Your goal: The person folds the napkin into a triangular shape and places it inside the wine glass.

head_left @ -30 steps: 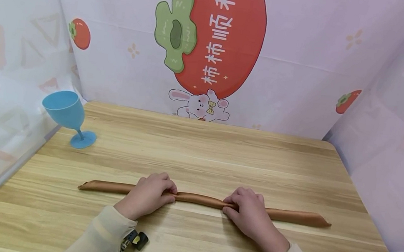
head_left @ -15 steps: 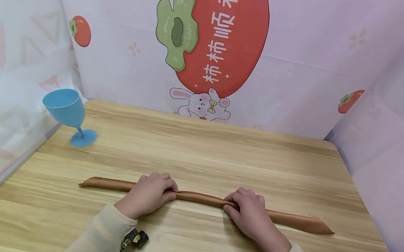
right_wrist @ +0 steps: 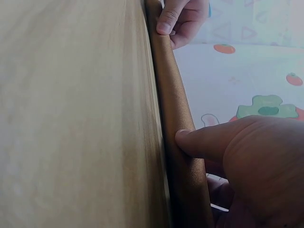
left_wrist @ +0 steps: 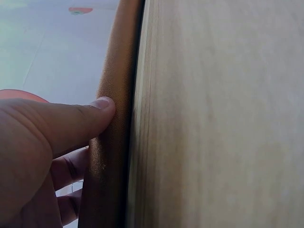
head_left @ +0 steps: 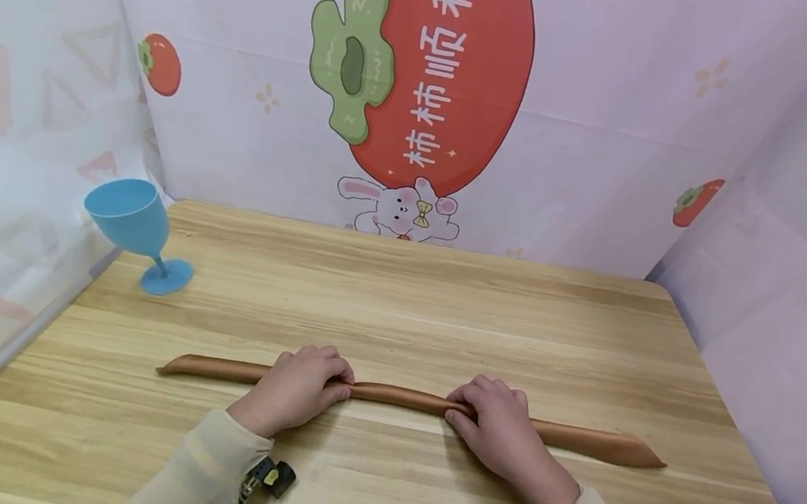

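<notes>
A rolled strip of brown satiny cloth (head_left: 397, 397) lies across the wooden table from left to right, narrowing to a point at both ends. My left hand (head_left: 297, 390) pinches it left of its middle, thumb on the near side and fingers over the far side. Right of the middle, my right hand (head_left: 499, 428) grips it in the same way. In the left wrist view the left thumb (left_wrist: 90, 118) presses on the cloth roll (left_wrist: 118, 57). The right wrist view has the right thumb (right_wrist: 199, 142) against the roll (right_wrist: 172, 90), with the left hand (right_wrist: 185, 21) farther along.
A blue goblet (head_left: 131, 219) stands at the table's back left. Behind the wooden table (head_left: 405, 303) hangs a printed cloth backdrop (head_left: 595, 166). White patterned sheets (head_left: 7, 153) close off the sides. A small black camera sits at each wrist.
The right end of the cloth roll has swung slightly toward me and its tip now lies farther right. The left end looks slightly flatter. Both hands keep their places and hold.
</notes>
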Demonstrator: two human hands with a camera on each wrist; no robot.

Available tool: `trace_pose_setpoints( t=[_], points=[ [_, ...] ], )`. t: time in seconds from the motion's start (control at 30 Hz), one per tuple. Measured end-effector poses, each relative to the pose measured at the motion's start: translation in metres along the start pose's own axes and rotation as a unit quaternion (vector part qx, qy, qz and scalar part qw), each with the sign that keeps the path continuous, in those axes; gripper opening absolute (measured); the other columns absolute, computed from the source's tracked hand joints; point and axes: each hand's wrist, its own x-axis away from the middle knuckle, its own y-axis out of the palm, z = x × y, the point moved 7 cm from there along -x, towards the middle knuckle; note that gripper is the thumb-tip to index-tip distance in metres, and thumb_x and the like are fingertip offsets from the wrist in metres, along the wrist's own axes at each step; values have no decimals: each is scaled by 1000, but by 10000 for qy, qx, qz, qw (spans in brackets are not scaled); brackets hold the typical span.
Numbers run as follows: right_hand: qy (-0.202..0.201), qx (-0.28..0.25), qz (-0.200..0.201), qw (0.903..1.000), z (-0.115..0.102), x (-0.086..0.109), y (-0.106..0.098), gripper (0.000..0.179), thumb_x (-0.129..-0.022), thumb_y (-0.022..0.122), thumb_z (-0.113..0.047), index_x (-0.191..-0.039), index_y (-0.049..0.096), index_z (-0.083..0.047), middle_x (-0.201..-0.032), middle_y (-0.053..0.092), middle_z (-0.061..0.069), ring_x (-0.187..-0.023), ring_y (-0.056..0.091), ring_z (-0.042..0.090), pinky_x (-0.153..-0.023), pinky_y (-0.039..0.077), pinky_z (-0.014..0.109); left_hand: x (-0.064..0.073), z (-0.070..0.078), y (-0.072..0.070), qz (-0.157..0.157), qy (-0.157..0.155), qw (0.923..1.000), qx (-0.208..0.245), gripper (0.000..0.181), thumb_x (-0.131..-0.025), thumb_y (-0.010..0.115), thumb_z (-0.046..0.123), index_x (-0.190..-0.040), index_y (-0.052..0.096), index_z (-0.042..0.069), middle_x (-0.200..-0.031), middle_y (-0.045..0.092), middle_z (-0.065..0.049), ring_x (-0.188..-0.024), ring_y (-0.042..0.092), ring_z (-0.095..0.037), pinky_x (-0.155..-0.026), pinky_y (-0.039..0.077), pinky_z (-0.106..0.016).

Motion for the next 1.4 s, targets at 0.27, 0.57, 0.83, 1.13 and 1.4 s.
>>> trace_pose_setpoints(
  t=[0.27,0.57,0.83,1.13,1.4],
  points=[
    [86,-113,-23,9999,2,-1,2,18,-87,80,-22,-95,65,-26,-82,54,-17,-82,47,10,-79,31,40,-1,0,1,20,5,10000,-19,4,-92,74,28,-91,70,28,-90,59,15,-92,58,-16,-75,44,-45],
    [0,74,-118,9999,0,1,2,16,-82,84,-27,-95,75,-25,-91,53,-15,-91,50,12,-81,31,39,-1,-1,-1,22,-51,10000,1,4,-95,71,29,-93,74,26,-92,60,13,-93,58,-16,-76,43,-42],
    [125,-111,-72,9998,2,0,1,24,-79,86,-21,-93,68,-24,-83,55,-17,-83,48,9,-82,33,42,-1,-2,0,-17,-62,10000,-13,6,-96,69,28,-95,75,25,-91,59,11,-94,58,-17,-77,43,-43],
    [20,-66,163,9998,1,1,-2,12,-81,85,-23,-88,75,-23,-86,58,-17,-90,56,12,-83,34,38,-1,0,-2,49,20,10000,-29,7,-96,69,25,-92,75,23,-86,56,10,-88,55,-16,-74,42,-41],
    [-83,-58,133,9999,-1,0,-3,9,-83,83,-21,-88,75,-23,-83,57,-18,-87,55,11,-81,35,39,-3,-4,0,102,-127,9992,376,1,-94,72,27,-93,72,26,-87,59,15,-88,55,-14,-74,43,-44]
  ],
)
